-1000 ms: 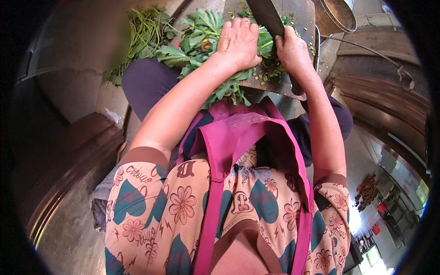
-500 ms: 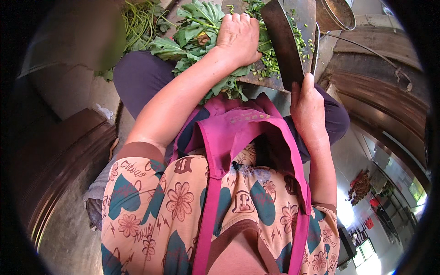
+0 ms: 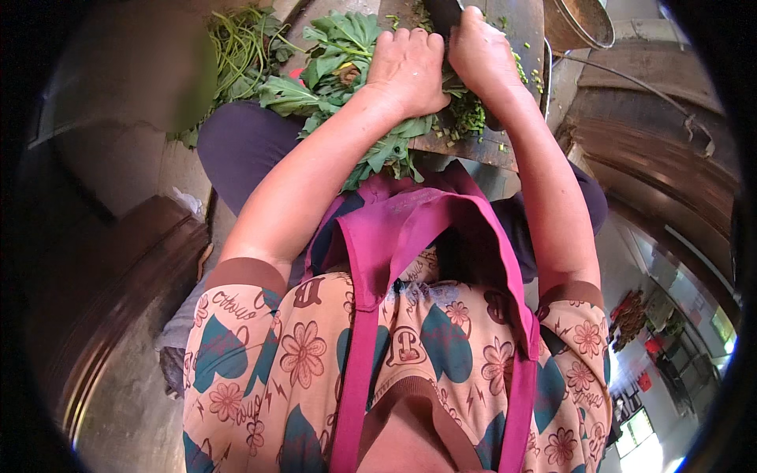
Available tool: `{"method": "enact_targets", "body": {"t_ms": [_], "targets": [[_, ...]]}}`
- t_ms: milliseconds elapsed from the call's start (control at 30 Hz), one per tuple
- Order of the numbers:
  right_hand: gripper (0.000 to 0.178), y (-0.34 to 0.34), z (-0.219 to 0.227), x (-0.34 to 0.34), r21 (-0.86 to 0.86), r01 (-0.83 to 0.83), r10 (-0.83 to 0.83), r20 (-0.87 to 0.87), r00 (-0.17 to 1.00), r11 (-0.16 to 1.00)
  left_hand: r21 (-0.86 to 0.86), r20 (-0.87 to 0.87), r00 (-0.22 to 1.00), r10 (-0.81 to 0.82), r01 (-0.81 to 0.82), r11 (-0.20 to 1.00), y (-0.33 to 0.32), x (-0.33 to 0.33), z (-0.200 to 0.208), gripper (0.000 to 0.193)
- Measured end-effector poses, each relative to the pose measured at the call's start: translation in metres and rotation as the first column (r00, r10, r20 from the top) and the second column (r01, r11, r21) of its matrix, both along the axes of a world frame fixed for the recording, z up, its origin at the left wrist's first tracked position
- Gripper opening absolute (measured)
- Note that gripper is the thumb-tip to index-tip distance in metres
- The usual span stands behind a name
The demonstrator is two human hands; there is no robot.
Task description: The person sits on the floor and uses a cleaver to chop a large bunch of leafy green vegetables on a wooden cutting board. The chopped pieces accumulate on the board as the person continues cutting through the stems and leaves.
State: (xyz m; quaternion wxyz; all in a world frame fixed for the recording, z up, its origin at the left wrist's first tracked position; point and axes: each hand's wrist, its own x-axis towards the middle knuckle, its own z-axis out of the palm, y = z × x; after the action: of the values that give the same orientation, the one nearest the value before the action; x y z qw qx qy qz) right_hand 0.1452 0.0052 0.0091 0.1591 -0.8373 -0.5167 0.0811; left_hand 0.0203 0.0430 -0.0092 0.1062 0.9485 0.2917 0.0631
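My left hand point(image 3: 406, 72) is closed over a bunch of leafy greens point(image 3: 347, 43), pressing it onto a worn wooden chopping board point(image 3: 530, 31). Beside it, to the right, my right hand point(image 3: 482, 57) is wrapped round a cleaver point(image 3: 443, 13). Dark metal shows just left of those fingers; most of the cleaver is hidden by the hand and forearm. Small chopped green pieces point(image 3: 471, 117) lie on the board below and to the right of the hands. Broad leaves hang over the board's near left side toward my lap.
A heap of long green stems point(image 3: 243, 49) lies at the far left. A rusty bucket point(image 3: 582, 25) with a wire rim stands past the board's right edge. My knees flank the board, and a magenta apron point(image 3: 410, 217) covers my lap. Dark wooden furniture point(image 3: 142, 292) is at left.
My right hand has moved forward and left with the cleaver, from the board's near right edge to beside my left hand. The blade, broadly visible before, is now mostly hidden. My left hand stays put.
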Motion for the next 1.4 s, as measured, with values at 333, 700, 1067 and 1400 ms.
{"method": "enact_targets", "body": {"t_ms": [333,700,1067,1400], "targets": [[0.019,-0.093,0.06,-0.004,0.105,-0.064,0.061,0.035,0.998,0.992,0.006,-0.107,0.991,0.079,-0.079,0.997,0.007,0.004,-0.004,0.057],[0.017,-0.144,0.055,-0.03,-0.041,-0.037,0.028,-0.199,0.98,0.998,0.043,-0.001,1.0,0.026,-0.026,0.999,-0.001,-0.003,0.007,0.052],[0.023,-0.061,-0.002,-0.02,-0.01,0.002,-0.003,-0.052,0.999,1.0,-0.004,-0.018,1.0,0.012,-0.012,1.0,0.004,-0.001,-0.003,0.054],[0.011,-0.1,0.021,-0.023,-0.114,-0.122,0.115,-0.068,0.991,0.986,0.018,-0.053,0.994,0.098,-0.097,0.995,0.006,0.001,-0.008,0.056]]}}
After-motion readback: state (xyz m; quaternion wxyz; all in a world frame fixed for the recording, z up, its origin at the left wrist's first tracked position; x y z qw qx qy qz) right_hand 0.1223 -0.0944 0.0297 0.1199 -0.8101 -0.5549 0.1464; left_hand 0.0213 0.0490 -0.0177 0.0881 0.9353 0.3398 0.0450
